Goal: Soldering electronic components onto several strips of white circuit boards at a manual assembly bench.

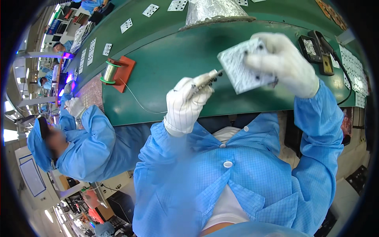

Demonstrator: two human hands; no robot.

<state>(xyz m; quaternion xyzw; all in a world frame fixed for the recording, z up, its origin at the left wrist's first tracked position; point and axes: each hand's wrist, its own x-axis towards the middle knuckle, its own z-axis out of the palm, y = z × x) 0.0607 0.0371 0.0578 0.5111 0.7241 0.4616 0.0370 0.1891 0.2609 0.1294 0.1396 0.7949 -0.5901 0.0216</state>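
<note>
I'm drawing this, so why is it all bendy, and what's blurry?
In the head view, the fisheye lens bends the green table and leaves black corners; in the head view, the white-gloved right hand and the white square panel with dark spots look blurry; at the head view's left, purple light glows.

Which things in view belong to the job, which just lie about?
Likely job:
pale board, in the right hand
dark-studded piece, in the left hand
possibly the wire spool: its wire runs toward that hand

Apparently lying about:
foil-covered cone
scattered small boards
</note>
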